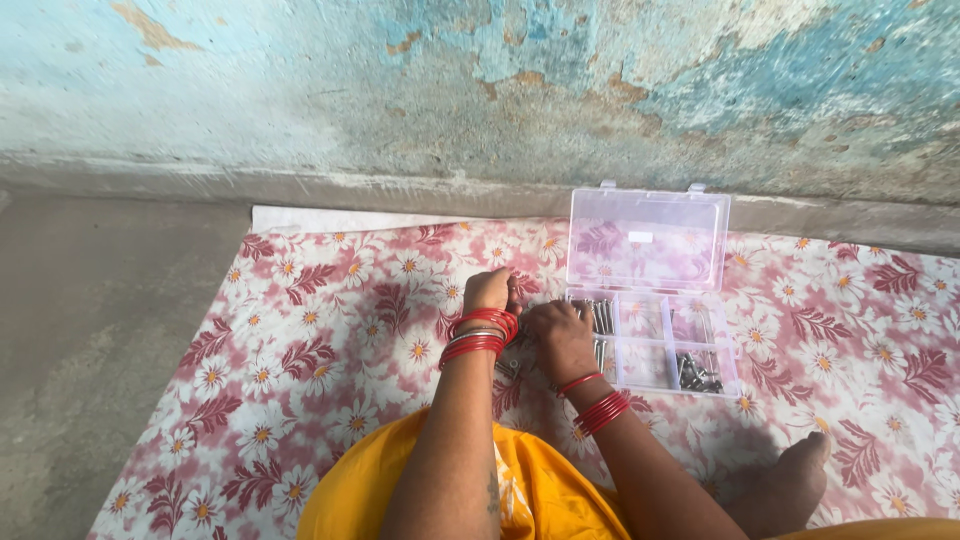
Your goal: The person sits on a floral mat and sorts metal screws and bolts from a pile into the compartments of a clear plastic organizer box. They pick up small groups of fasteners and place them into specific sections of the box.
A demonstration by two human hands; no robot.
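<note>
My left hand (489, 289) rests curled on the flowered cloth (300, 340), fingers closed, with red bangles on the wrist. Whether it holds something small I cannot make out. My right hand (557, 334) lies knuckles up at the left edge of a clear plastic compartment box (668, 345), its fingertips over a compartment of long metal screws (603, 317). The fingertips are hidden. The box lid (648, 240) stands open toward the wall. Small dark metal parts (698, 373) fill the near right compartment.
A peeling blue wall (480, 90) runs behind the cloth. Bare concrete floor (90, 330) lies to the left. My foot (790, 480) rests on the cloth at the lower right, and yellow fabric (540, 490) covers my lap.
</note>
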